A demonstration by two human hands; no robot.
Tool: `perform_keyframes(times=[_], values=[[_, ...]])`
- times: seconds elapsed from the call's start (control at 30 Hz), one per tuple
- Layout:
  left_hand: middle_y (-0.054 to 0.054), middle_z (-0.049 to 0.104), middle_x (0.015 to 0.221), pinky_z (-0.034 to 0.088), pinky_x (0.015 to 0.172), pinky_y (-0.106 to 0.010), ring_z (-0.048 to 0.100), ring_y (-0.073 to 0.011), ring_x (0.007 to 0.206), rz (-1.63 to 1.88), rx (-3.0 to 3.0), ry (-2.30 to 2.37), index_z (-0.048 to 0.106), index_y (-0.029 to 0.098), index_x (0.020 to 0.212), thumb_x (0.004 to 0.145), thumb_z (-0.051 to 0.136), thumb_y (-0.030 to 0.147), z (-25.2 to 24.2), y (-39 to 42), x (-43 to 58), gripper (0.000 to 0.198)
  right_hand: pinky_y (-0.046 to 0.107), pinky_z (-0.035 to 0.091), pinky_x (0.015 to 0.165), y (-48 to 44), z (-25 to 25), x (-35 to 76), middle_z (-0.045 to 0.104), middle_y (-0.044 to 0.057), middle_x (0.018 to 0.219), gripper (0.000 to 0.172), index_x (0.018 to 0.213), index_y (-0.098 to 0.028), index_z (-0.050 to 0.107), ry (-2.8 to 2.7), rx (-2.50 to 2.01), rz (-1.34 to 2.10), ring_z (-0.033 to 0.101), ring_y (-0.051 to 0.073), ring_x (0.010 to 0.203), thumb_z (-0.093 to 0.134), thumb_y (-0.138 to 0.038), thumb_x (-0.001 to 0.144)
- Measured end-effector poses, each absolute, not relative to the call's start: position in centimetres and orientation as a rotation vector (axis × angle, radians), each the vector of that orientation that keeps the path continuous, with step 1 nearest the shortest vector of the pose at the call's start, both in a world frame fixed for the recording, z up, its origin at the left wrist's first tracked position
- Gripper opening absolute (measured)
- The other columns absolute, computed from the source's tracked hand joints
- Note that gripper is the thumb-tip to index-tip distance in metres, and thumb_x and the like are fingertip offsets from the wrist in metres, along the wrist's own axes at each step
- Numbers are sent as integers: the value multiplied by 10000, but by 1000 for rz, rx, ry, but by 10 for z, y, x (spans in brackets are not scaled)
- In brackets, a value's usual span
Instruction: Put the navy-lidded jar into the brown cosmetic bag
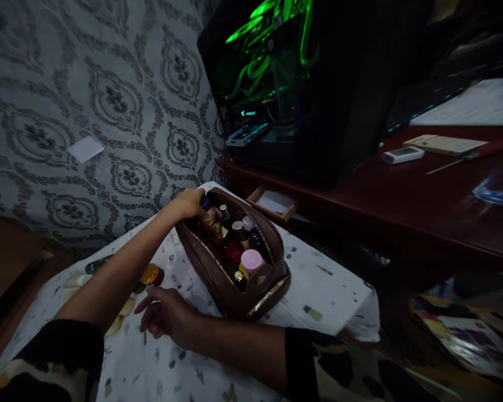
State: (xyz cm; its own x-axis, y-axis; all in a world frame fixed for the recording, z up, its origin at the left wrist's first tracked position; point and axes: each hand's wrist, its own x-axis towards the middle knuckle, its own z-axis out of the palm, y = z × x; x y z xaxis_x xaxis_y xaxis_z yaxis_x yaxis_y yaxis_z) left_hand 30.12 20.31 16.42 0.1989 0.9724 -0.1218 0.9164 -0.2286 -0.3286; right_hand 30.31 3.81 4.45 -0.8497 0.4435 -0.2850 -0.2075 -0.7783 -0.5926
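Left grip [188,204] clenches dark bottle [204,201] at pouch [218,276] rim; right grip [165,315] released over bare tablecloth [327,285].

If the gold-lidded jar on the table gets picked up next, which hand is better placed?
Right, probably. The right hand hovers open just beside the gold-lidded jar, while the left hand is busy, closed on a dark-capped bottle in the brown pouch.

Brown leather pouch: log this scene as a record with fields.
pouch: brown leather zip pouch, open, on a speckled white tablecloth
contents: upright bottles and jars, one pink-capped jar
left hand: grips a dark-capped bottle at the pouch's far end
right hand: open, fingers spread, beside the pouch
nearby: gold-lidded jar near the right hand
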Motion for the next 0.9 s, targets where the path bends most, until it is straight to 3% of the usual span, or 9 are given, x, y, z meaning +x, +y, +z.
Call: perform_keyframes(times=[0.67, 0.9], values=[[-155, 644, 1277, 528, 938, -318, 643, -289, 1147, 481, -2226, -1856, 570, 146, 1262, 838, 664, 424, 160, 198, 305, 516, 224, 255, 417, 37, 41, 300, 561, 12, 466, 492, 692, -140, 602, -829, -552, 2614, 390, 94, 350, 284, -263, 1047], [-183, 589, 1329, 501, 994, -328, 613, -317, 1202, 471, -2223, -1906, 511, 122, 1332, 848, 662, 499, 160, 190, 312, 632, 227, 254, 421, 35, 36, 297, 568, 11, 467, 468, 688, -141, 603, -828, -587, 2628, 390, 92, 350, 302, -237, 1033]])
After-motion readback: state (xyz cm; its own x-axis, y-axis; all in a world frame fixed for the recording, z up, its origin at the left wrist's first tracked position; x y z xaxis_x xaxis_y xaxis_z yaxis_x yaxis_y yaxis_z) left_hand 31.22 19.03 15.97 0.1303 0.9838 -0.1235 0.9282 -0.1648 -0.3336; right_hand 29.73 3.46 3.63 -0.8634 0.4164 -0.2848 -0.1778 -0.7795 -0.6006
